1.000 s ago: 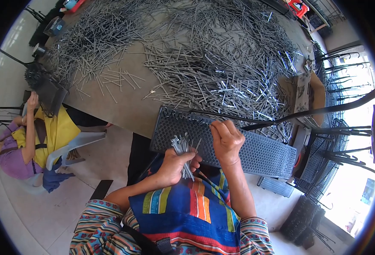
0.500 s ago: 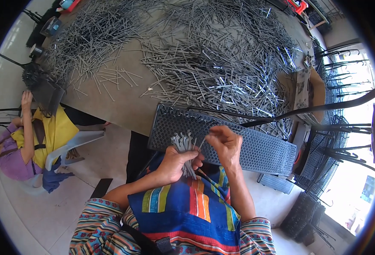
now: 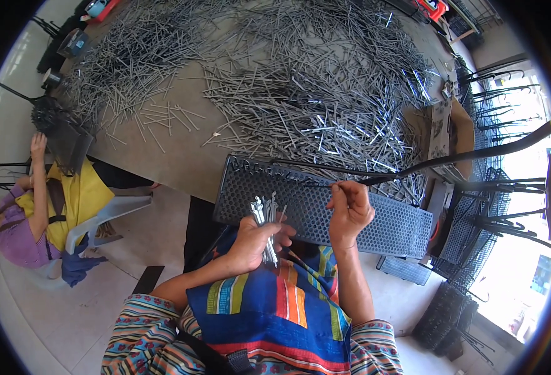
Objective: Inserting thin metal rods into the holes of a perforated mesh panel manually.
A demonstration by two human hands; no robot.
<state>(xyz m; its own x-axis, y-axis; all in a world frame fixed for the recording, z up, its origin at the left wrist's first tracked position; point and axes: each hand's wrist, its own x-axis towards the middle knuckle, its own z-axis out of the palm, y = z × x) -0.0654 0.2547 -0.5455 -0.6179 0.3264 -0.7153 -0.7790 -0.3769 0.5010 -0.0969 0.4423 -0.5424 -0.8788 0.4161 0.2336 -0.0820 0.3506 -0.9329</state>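
My left hand (image 3: pixel 253 244) is closed around a bundle of thin grey metal rods with hooked or flattened ends (image 3: pixel 264 215). In front of me a long black perforated metal panel (image 3: pixel 388 224) lies at a slant, with several small hooks (image 3: pixel 250 166) along its far left edge. My right hand (image 3: pixel 351 212) is over the panel near its far edge, thumb and fingertips pinched together. What they grip, if anything, is too small to make out. Just beyond these fingertips runs a long black curved bar (image 3: pixel 469 155).
A large pile of grey metal rods (image 3: pixel 325 106) covers much of the table (image 3: pixel 163 147). An open cardboard box (image 3: pixel 441 131) stands at its right. Black mesh racks with hooks (image 3: pixel 475 234) line the right wall. At left a co-worker in yellow (image 3: pixel 88 190) sits on a grey chair (image 3: pixel 110 215).
My right hand has moved right and slightly away from the bundle, to the panel's far edge. The left hand keeps hold of the rods, which have tilted a little.
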